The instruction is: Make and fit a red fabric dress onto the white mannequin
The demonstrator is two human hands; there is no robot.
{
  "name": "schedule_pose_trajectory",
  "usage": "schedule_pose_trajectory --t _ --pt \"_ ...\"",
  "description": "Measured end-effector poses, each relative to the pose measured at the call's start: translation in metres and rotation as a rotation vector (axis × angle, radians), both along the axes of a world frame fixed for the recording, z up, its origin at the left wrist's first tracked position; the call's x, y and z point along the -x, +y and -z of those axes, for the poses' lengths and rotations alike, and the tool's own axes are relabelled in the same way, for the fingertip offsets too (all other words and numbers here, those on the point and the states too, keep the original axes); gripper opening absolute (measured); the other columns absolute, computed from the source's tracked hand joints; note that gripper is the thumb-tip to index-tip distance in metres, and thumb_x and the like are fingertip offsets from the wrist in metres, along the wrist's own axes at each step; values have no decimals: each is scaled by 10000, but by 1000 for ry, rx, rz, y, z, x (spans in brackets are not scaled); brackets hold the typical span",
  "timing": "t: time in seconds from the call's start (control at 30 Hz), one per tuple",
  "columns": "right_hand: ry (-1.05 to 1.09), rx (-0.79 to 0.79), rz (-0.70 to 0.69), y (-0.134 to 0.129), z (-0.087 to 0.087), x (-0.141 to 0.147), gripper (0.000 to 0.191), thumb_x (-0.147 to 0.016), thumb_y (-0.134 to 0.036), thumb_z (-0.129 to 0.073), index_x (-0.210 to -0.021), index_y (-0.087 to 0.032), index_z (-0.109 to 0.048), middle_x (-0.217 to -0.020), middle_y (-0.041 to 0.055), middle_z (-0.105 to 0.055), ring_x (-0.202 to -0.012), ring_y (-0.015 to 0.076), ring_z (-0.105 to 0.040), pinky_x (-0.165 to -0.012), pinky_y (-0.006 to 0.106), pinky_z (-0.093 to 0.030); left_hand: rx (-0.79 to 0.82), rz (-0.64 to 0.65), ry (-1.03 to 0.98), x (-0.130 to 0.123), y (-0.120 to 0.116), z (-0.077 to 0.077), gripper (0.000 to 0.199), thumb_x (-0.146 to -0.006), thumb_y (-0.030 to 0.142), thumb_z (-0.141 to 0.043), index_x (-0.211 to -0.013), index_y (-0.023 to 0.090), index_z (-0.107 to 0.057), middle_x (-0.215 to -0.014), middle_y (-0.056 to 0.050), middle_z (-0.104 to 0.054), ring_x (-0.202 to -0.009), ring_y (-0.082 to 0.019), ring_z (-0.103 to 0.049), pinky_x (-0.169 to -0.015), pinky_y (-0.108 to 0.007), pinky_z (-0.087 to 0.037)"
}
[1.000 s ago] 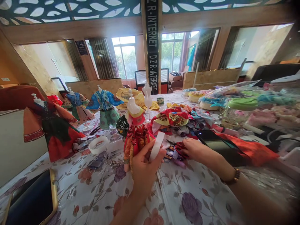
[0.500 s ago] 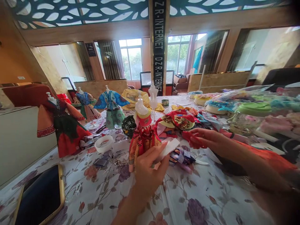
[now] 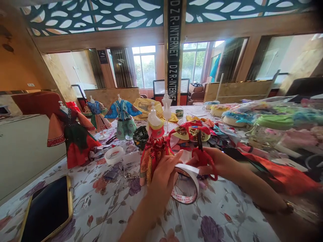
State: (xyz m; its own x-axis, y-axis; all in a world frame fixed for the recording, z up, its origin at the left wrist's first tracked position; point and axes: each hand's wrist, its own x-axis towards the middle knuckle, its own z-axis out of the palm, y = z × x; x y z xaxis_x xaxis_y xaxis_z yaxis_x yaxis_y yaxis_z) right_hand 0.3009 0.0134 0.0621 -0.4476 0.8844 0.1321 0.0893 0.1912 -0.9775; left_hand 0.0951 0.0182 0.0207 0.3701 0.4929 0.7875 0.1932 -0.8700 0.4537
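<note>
My left hand is closed on a roll of white tape, its ring facing me and red print showing on the inner core. My right hand grips red-handled scissors, dark blades pointing upward. Its fingertips are at the loose end of the tape, close to my left hand; whether they pinch it I cannot tell. Just behind my left hand stands a small dress form in a red and gold dress, its lower part covered by the hand.
Dressed small forms stand at the left, behind a phone and another white tape roll. A clear box of beads lies near a dark bowl. Fabric pieces and a green-lidded jar are at the right.
My right hand has moved left and down to the tape, and the scissors have turned blades up. The roll has swung from edge-on to show its open ring. The view has shifted slightly.
</note>
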Motion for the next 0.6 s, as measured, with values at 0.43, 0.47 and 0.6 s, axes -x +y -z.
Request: schedule_pose_trajectory --t 0.43,0.47,0.6 --pt "50 -130 200 -4 2 17 384 -601 -346 -824 -794 -187 -533 -771 -7 -618 -661 123 -582 -635 265 -522 18 -352 -44 -4 -4 2 334 -932 233 -466 -1263 243 -510 -1248 -93 -545 -1169 -214 -515 -992 -362 -410" --pt "15 -185 226 -3 3 17 371 -617 -349 -815 -799 -190 -533 -785 2 -630 -691 137 -596 -665 281 -528 -8 -384 -48 -4 -5 3 330 -929 249 -476 -1257 242 -510 -1235 -96 -537 -1159 -215 -517 -984 -359 -413" --pt "-58 -320 280 -2 8 20 321 -678 -371 -765 -797 -201 -520 -827 29 -664 -760 174 -624 -692 305 -528 -59 -478 -158 -6 -7 6 296 -905 307 -518 -1189 232 -554 -1159 -96 -520 -1122 -222 -513 -971 -369 -404"
